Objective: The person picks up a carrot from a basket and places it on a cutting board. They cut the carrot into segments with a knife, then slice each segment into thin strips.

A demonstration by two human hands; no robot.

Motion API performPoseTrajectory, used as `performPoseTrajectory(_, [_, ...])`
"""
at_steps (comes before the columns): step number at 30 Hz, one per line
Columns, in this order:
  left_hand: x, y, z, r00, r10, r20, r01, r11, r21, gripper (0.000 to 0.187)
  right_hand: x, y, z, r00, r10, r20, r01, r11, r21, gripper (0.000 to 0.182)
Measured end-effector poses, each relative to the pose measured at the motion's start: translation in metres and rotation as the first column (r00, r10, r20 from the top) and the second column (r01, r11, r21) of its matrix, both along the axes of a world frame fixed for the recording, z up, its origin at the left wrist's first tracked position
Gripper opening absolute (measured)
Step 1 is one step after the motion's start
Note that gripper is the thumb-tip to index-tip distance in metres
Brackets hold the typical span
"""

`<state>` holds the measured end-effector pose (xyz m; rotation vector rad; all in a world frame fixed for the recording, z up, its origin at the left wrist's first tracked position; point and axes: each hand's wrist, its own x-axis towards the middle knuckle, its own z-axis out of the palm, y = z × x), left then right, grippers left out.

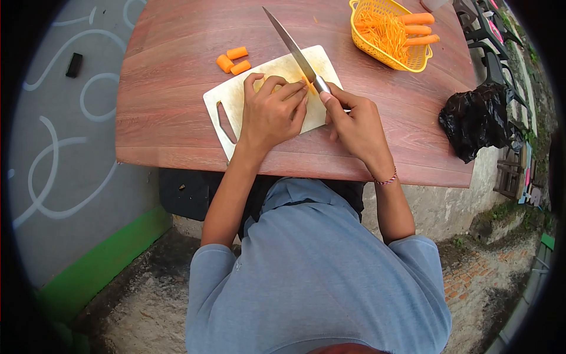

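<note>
My right hand (pixel 352 121) is wrapped round the handle of a knife (pixel 298 54), whose blade points up and left across the cutting board (pixel 321 61). My left hand (pixel 272 109) rests on the white board with its fingers bent, the fingertips beside the blade. Thin orange carrot strips (pixel 310 85) lie by the fingertips and the blade; whether the left fingers pinch any is hidden. Three short carrot pieces (pixel 237 53) sit on the table past the board's upper left edge.
A yellow basket (pixel 382 57) with shredded carrot (pixel 383 34) and several whole carrots (pixel 420 29) stands at the table's far right. A black plastic bag (pixel 476 121) lies at the right edge of the wooden table (pixel 171 94). Chairs are beyond it.
</note>
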<state>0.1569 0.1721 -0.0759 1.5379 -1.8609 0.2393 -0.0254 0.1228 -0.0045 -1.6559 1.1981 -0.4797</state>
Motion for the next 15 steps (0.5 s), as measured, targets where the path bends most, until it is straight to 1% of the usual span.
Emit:
performPoseTrajectory(1, [0.000,0.000,0.000,1.000,-0.002,0.000,0.002,1.000,0.001,0.017,-0.002,0.002,-0.002,1.000,0.003,-0.001,-0.003,1.000,0.001,0.036])
performPoseTrajectory(3, [0.000,0.000,0.000,1.000,-0.004,-0.002,0.004,1.000,0.004,0.017,-0.009,0.008,-0.011,0.998,0.011,-0.058,-0.016,0.996,-0.085,0.038])
performPoseTrajectory(4, [0.000,0.000,0.000,1.000,-0.006,-0.002,0.006,1.000,0.002,0.017,-0.011,0.011,-0.012,0.998,0.012,-0.059,-0.017,0.996,-0.084,0.038])
performPoseTrajectory(6, [0.000,0.000,0.000,1.000,-0.007,-0.004,0.007,1.000,0.001,0.016,-0.016,0.017,-0.014,0.998,0.017,-0.067,-0.027,0.989,-0.148,0.038])
performPoseTrajectory(10, [0.000,0.000,-0.001,1.000,-0.003,0.003,0.003,1.000,-0.002,0.016,-0.021,0.029,-0.014,0.998,-0.004,-0.056,-0.004,0.991,-0.137,0.038])
performPoseTrajectory(15, [0.001,0.000,-0.001,1.000,-0.003,-0.008,0.003,1.000,-0.002,0.017,-0.027,0.039,-0.016,0.995,-0.036,-0.095,0.023,0.991,-0.134,0.038])
